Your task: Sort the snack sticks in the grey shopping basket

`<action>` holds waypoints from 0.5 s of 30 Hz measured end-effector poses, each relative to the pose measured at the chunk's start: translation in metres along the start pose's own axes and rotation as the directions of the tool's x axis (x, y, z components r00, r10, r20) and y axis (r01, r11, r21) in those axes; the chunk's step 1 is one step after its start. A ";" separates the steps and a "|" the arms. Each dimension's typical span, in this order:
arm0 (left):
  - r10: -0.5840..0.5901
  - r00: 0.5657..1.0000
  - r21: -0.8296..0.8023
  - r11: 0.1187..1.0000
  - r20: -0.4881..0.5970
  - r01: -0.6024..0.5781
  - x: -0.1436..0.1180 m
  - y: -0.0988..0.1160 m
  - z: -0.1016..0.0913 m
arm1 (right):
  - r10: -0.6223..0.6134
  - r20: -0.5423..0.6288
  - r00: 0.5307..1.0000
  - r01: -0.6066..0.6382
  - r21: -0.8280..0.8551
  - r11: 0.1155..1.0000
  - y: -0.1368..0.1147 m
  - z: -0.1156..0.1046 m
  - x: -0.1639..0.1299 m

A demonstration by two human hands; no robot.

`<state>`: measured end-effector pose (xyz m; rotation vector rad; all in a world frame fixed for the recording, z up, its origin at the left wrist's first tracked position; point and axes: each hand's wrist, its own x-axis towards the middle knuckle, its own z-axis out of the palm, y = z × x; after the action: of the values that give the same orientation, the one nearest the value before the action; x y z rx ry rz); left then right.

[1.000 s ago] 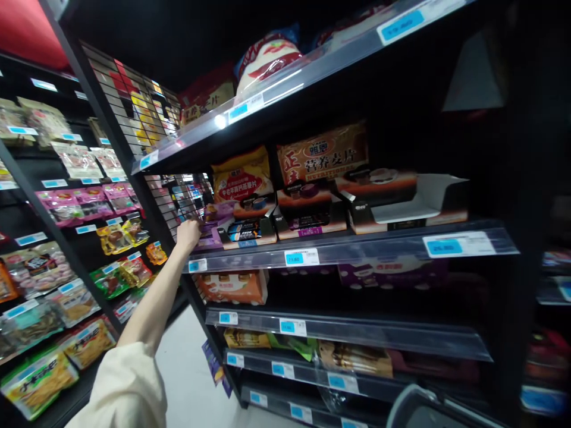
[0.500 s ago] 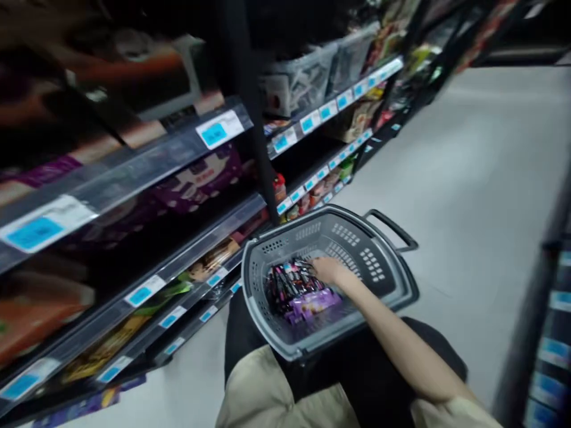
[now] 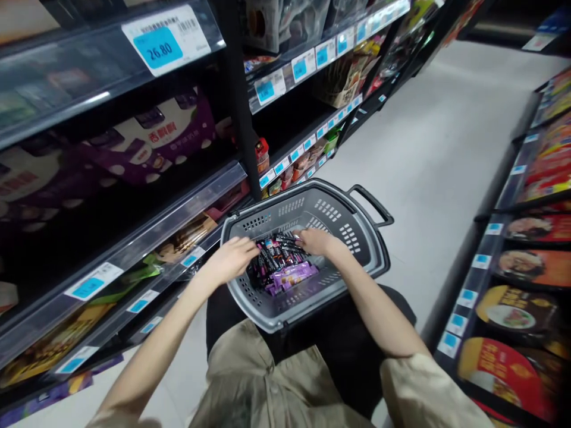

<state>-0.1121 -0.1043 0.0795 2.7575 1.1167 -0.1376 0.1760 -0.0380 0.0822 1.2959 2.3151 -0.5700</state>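
A grey plastic shopping basket (image 3: 357,261) rests in front of me on my lap, with a black handle at its far right. Inside lie several dark snack sticks (image 3: 279,257) and a purple packet (image 3: 292,276). My left hand (image 3: 232,258) reaches over the basket's left rim, fingers spread over the sticks. Resting on the pile from the right side, my right hand (image 3: 316,241) touches the sticks with its fingers. Whether either hand grips a stick is not visible.
Black store shelves (image 3: 134,196) with blue price tags run along my left, holding purple boxes (image 3: 156,142) and bagged snacks. A second shelf unit (image 3: 513,249) with packaged food stands at the right. A pale floor aisle (image 3: 446,137) stretches ahead between them.
My view swung from the left shelf down to the basket. My left hand left the shelf and came down into the basket beside my right hand.
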 end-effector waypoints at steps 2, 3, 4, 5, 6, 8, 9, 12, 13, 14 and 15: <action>-0.026 0.982 -0.056 0.998 0.186 0.038 0.054 0.000 0.022 | 0.001 -0.015 1.000 -0.001 0.006 1.000 0.002 -0.001 -0.001; -0.050 0.959 -0.074 0.995 0.280 0.073 0.082 -0.002 0.036 | 0.002 -0.020 1.000 -0.001 0.014 1.000 0.003 -0.002 -0.002; -0.084 0.925 -0.082 0.989 0.370 0.122 0.107 -0.004 0.051 | 0.002 -0.024 1.000 -0.002 0.024 1.000 0.004 -0.003 -0.003; -0.098 0.906 -0.081 0.986 0.413 0.144 0.127 -0.006 0.066 | 0.004 -0.029 1.000 -0.003 0.034 0.999 0.005 -0.004 -0.005; -0.112 0.890 -0.079 0.983 0.442 0.163 0.143 -0.007 0.082 | 0.008 -0.035 0.999 -0.006 0.044 0.999 0.006 -0.006 -0.008; -0.126 0.879 -0.078 0.980 0.459 0.181 0.158 -0.007 0.113 | 0.027 -0.046 0.999 -0.024 0.060 0.998 0.007 -0.009 -0.014; -0.133 0.875 -0.077 0.979 0.465 0.189 0.160 -0.006 0.127 | 0.038 -0.050 0.998 -0.035 0.065 0.997 0.007 -0.010 -0.017; -0.148 0.860 -0.068 0.976 0.489 0.207 0.159 0.001 0.164 | 0.055 -0.053 0.997 -0.051 0.077 0.996 0.007 -0.011 -0.023; -0.146 0.856 -0.067 0.976 0.496 0.206 0.160 0.004 0.174 | 0.053 -0.046 0.998 -0.049 0.083 0.995 0.007 -0.010 -0.024; -0.138 0.857 -0.070 0.978 0.496 0.198 0.161 0.009 0.183 | 0.051 -0.028 0.998 -0.048 0.090 0.995 0.007 -0.009 -0.023; -0.123 0.866 -0.080 0.980 0.486 0.183 0.163 0.014 0.190 | 0.047 -0.002 0.999 -0.047 0.096 0.994 0.006 -0.008 -0.021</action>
<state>0.0099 -0.0375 -0.1293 2.3276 1.1483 -0.7054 0.1902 -0.0452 0.0992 1.3930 2.2789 -0.6709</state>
